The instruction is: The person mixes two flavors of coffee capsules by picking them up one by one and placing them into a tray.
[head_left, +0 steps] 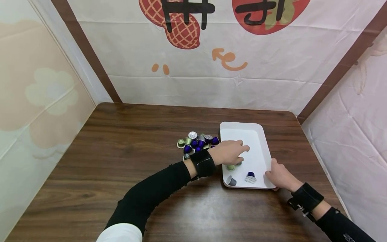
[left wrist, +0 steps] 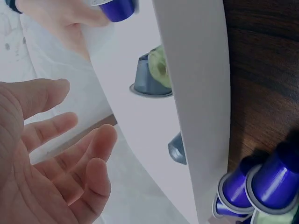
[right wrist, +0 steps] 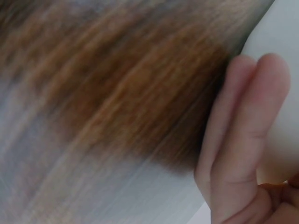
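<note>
A white rectangular tray (head_left: 248,132) lies on the table's right side. My right hand (head_left: 282,175) grips its right rim near the front corner; in the right wrist view the fingers (right wrist: 247,135) lie against the tray's side. Over the tray is my left hand (head_left: 228,152), fingers apart and loosely bent, holding nothing. Inside the tray are a blue coffee capsule (head_left: 250,177), a grey capsule (head_left: 232,181) on its side and a green capsule (head_left: 230,167). Another grey capsule (left wrist: 177,149) shows in the left wrist view, partly hidden by the tray wall.
Left of the tray, a pile of blue, green and grey coffee capsules (head_left: 194,143) sits on the brown wooden table (head_left: 136,134), partly covered by my left wrist. Printed white cloth walls (head_left: 193,87) stand behind the table and at both sides.
</note>
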`<state>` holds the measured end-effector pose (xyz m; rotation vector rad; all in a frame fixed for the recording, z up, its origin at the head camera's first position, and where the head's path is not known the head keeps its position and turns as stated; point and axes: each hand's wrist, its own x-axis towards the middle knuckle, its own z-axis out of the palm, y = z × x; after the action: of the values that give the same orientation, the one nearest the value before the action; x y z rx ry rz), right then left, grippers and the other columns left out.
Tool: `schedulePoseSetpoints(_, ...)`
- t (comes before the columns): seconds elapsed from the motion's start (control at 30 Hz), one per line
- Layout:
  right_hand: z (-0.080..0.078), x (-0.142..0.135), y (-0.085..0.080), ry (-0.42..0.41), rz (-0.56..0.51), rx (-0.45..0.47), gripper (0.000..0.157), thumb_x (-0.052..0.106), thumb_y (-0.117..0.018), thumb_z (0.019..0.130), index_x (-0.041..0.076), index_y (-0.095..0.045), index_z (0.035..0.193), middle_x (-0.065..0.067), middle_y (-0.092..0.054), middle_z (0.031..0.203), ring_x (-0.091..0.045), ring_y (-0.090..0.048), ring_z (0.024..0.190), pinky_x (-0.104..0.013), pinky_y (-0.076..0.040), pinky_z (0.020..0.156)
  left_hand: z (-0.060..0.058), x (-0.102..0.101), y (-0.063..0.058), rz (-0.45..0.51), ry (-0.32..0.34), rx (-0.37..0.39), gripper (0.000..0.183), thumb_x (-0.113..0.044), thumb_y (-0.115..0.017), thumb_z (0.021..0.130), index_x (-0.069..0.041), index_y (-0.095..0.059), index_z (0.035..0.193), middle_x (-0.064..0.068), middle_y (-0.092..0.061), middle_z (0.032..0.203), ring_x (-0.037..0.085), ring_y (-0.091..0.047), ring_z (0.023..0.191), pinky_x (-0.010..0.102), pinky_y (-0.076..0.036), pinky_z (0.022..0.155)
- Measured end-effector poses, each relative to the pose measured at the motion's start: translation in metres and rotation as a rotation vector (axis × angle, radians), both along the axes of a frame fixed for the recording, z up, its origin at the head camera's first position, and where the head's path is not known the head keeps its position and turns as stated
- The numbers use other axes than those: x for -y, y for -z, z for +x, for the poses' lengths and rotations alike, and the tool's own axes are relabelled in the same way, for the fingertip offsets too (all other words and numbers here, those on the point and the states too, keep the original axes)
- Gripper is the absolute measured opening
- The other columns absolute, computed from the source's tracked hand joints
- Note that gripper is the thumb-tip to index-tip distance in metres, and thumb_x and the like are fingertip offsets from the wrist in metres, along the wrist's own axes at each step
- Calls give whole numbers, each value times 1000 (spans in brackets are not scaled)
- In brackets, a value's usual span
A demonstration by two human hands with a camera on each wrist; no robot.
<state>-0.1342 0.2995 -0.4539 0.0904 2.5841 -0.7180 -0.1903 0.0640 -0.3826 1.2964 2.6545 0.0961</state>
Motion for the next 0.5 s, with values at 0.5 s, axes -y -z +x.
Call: schedulePoseSetpoints(0.5, 0, 3, -3, 6, 11, 23, 56, 6, -44, 93, -19, -12, 132, -30, -50, 91, -19, -57, 50, -33, -48, 43, -29, 99, -23, 50, -159, 21, 23, -29, -55, 95, -13, -63, 109, 4, -60, 104, 15, -55, 84, 30, -47, 68)
